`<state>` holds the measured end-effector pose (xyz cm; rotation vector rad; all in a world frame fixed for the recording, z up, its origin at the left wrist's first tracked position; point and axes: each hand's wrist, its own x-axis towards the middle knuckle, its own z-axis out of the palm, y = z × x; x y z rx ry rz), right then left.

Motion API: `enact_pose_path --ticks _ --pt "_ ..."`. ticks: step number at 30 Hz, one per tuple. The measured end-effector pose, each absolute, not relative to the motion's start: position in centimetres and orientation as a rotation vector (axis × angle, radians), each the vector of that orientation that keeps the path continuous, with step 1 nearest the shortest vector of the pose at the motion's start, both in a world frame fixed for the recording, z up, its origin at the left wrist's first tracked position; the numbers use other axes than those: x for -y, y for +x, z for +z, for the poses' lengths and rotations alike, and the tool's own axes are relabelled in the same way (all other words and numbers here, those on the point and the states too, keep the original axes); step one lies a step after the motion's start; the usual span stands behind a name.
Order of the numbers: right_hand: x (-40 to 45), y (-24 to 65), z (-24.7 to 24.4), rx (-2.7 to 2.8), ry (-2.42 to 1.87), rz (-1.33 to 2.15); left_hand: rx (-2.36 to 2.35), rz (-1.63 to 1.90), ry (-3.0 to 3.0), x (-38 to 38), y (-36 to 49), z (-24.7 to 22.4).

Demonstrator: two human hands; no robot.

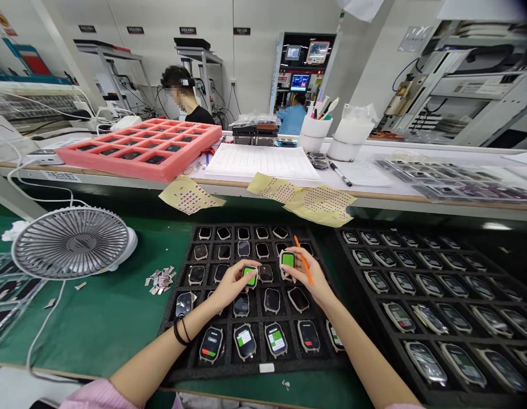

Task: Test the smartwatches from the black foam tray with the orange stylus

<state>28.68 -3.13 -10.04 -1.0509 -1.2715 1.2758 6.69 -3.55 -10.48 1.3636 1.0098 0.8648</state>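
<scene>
My left hand [232, 286] grips a smartwatch body [249, 277] with a lit green screen, thumb on its face. Another watch [287, 259], also showing green, is in my right hand [308, 279]. A thin orange stick [305, 262] lies along the fingers of that same hand; its exact tool kind cannot be made out. Both hands are above a black foam tray [220, 372] whose compartments hold many strapless watches. In its front row, a watch [276, 338] displays green and white, and another [308, 336] has a dark screen with red at the bottom.
To the right stands a second black tray [352, 272] of film-covered watches. A round grey fan [71, 243] and small paper scraps [161, 280] lie left. On the shelf sit a pink foam tray [139, 170], paper sheets [261, 162] and a pen cup [313, 133]. Two people are beyond.
</scene>
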Motion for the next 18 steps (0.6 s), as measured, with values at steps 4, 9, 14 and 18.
enact_pose_path --ticks 4,9,14,18 --pt "3.27 28.8 -9.95 1.269 -1.01 1.291 -1.015 0.869 1.348 3.56 6.67 -10.42" --pt "3.18 28.83 -10.14 1.271 -1.023 1.293 -0.992 0.845 1.318 3.56 6.71 -10.27" --pt "2.99 28.77 -10.29 1.289 -1.048 1.275 -1.024 0.846 1.38 3.45 6.64 -10.79" --pt "3.02 28.8 -10.28 1.275 -1.035 1.298 -1.005 0.837 1.334 3.38 6.51 -10.95"
